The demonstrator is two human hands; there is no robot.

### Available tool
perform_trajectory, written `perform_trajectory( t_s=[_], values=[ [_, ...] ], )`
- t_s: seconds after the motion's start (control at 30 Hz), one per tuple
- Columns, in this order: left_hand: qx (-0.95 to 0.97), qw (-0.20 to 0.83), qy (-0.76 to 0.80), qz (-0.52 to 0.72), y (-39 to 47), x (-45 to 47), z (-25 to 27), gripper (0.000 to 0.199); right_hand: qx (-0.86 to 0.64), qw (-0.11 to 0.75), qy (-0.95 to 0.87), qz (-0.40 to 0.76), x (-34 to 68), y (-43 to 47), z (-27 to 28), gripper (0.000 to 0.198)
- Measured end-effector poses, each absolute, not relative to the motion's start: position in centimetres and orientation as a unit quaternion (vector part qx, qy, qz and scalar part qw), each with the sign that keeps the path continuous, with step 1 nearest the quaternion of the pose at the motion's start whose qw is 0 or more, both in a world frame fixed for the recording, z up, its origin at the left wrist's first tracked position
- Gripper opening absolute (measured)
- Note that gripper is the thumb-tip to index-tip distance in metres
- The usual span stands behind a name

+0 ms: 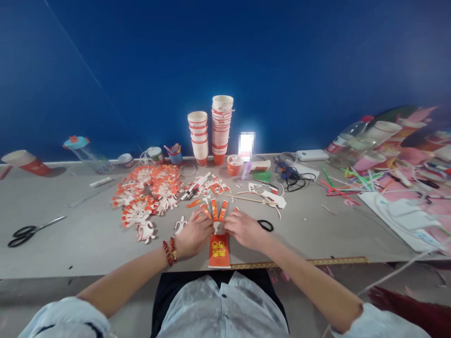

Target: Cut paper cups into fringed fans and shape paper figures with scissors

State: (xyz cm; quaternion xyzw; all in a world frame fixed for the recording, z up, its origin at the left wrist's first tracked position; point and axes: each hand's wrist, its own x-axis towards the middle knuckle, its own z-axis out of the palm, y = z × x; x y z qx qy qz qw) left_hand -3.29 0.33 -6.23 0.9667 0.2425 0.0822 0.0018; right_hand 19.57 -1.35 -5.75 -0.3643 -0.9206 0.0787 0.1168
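Note:
A red paper cup (219, 256) with gold characters lies on its side in front of me, its wall cut into strips that fan out away from me. My left hand (197, 232) closes its fingers on the left side of the fanned strips. On the opposite side, my right hand (244, 228) pinches the strips too. Fingertips hide part of the cup's middle. Just left of my left hand lies a small white paper cutout (180, 226). A black ring-shaped object (265, 226) rests beside my right hand, and I cannot tell its kind.
A heap of orange-and-white cutouts (151, 188) lies left of centre, near paper scraps (204, 185). Two stacks of paper cups, one short (199, 141) and one tall (221, 131), stand by the blue wall. Scissors (33, 230) lie far left; bottles, straws and cables crowd the right.

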Motion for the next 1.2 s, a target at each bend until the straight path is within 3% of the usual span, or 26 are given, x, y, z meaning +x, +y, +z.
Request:
perform_trajectory(
  t_s=[0.17, 0.67, 1.2],
  values=[
    [0.951, 0.046, 0.287, 0.107, 0.0, -1.7, -5.8, 0.014, -0.35, 0.079, -0.931, 0.065, 19.6, -1.0, -5.4, 0.016],
    [0.951, 0.008, 0.301, 0.067, -0.2, -0.1, -6.3, 0.011, -0.259, 0.04, -0.965, -0.008, 18.8, 0.4, -6.4, 0.022],
    [0.961, -0.009, 0.27, 0.057, 0.0, -0.5, -6.2, 0.007, -0.246, 0.053, -0.967, -0.024, 19.2, -0.1, -6.8, 0.019]
  ],
)
